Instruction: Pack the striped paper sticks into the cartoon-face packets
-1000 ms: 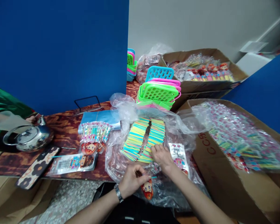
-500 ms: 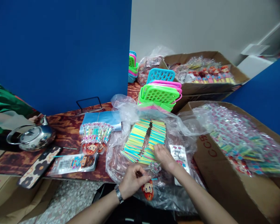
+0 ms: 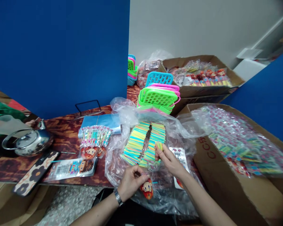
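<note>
My left hand (image 3: 133, 182) is closed, thumb and fingers pinching a small clear packet (image 3: 147, 189) printed with a red-haired cartoon face. A bit further right, my right hand (image 3: 168, 158) pinches a small bunch of thin yellow-green sticks (image 3: 159, 145), their ends pointing up. Below and beyond both hands, many thin yellow, blue and pink sticks (image 3: 136, 138) lie in two rows inside an open clear plastic bag (image 3: 113, 160). Partly under my right forearm is a white printed packet (image 3: 179, 153).
Filled packets (image 3: 91, 142) lie on a blue sheet (image 3: 101, 121) to the left, near a flower-patterned case (image 3: 36, 172) and a metal kettle (image 3: 29, 141). Stacked plastic baskets (image 3: 158, 94) stand behind. Cardboard boxes (image 3: 209, 157) of packets fill the right. Another person's hand (image 3: 31, 123) shows far left.
My right hand has lifted from the rows of sticks, now with a small bunch between its fingers. My left hand keeps the packet, almost in place. The view has shifted slightly.
</note>
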Demonstrator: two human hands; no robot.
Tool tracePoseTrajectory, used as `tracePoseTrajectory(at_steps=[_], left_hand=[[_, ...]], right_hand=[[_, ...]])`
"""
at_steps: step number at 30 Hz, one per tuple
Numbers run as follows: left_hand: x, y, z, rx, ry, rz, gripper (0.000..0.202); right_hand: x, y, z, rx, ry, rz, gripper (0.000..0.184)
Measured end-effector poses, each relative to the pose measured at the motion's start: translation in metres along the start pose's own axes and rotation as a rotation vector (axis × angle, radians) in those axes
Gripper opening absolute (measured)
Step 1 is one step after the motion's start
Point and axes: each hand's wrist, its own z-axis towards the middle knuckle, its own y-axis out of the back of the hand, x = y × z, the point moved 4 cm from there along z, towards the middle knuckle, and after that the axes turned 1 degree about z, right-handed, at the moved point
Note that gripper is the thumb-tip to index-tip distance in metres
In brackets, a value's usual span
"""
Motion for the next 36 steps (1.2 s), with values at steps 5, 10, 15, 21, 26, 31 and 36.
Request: tracePoseTrajectory(at_steps=[5, 10, 15, 21, 26, 31, 36], left_hand=[[-0.005, 0.003, 0.004, -0.059, -0.032, 0.056, 0.021], [-0.011, -0.001, 0.013, -0.104, -0.039, 0.067, 0.02], [-0.017, -0.002, 0.019, -0.156, -0.103, 0.162, 0.018], [-0.028, 0.003, 0.018, -0.192, -0.271, 0.282, 0.013], [-0.044, 0.012, 0.017, -0.174, -0.57, 0.395, 0.014], [-0.052, 0.018, 0.016, -0.225, -0.681, 0.442, 0.017], [-0.056, 0.036, 0.009, -0.201, -0.576, 0.437, 0.013]], right_hand=[[0.026, 0.001, -0.001, -0.204, 0.082, 0.285, 0.021], [0.061, -0.005, -0.004, -0.385, 0.216, 0.403, 0.016], [0.076, -0.019, -0.006, -0.39, 0.308, 0.239, 0.017], [0.068, -0.029, -0.008, -0.338, 0.282, 0.051, 0.024], [0.067, -0.013, -0.018, -0.277, 0.364, -0.233, 0.042], [0.066, 0.0, -0.02, -0.306, 0.338, -0.21, 0.036], [0.064, 0.006, -0.019, -0.268, 0.373, -0.403, 0.03]])
